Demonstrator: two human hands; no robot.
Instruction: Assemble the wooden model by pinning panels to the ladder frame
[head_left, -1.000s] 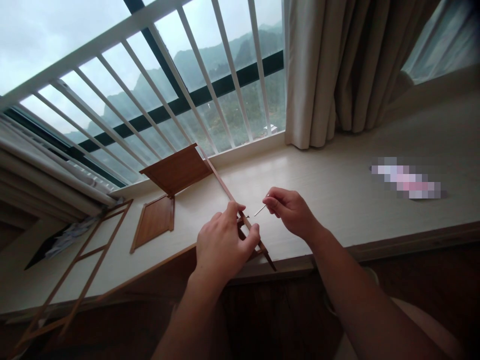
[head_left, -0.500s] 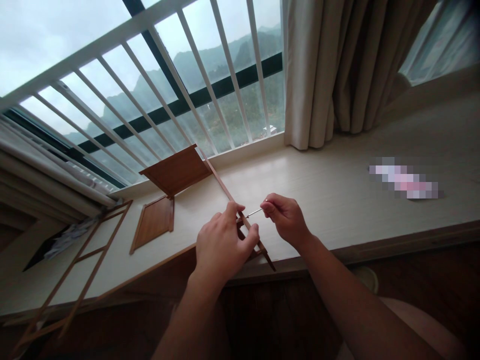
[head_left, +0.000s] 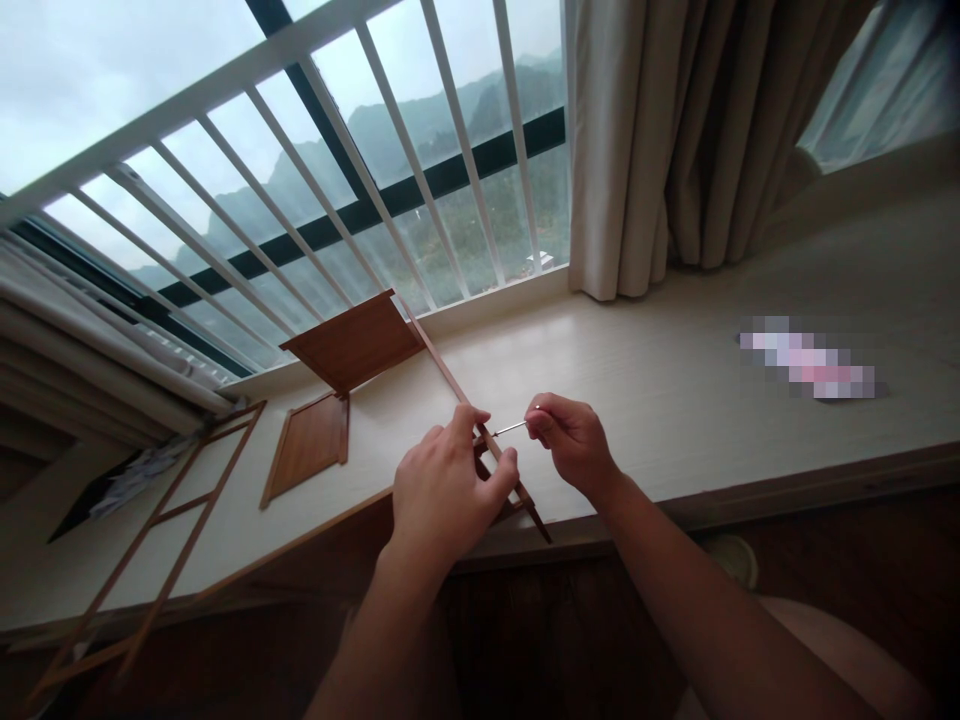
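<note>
My left hand (head_left: 444, 490) is wrapped around the slim wooden bar (head_left: 442, 365) of a brown wooden frame, thumb on the near side and fingers over the top. To its right, my right hand (head_left: 574, 440) is closed in a pinch on a thin metal driver (head_left: 511, 428). Only the driver's shaft shows, so whether it is a screwdriver or a hex key I cannot tell. Its tip meets the bar between my left thumb and forefinger. A brown wooden panel (head_left: 356, 342) stands tilted beyond my left hand, near the window.
A smaller wooden panel (head_left: 309, 447) lies on the pale ledge (head_left: 645, 360). At left, a ladder-like wooden frame (head_left: 184, 510) leans across the ledge's edge, near a crumpled plastic bag (head_left: 146, 470). White railings, a beige curtain (head_left: 622, 150) and a blurred-out pinkish item (head_left: 810, 362) are also around.
My right hand has shifted very slightly right and turned a little with the metal driver. My left hand and the wooden frame stay in place.
</note>
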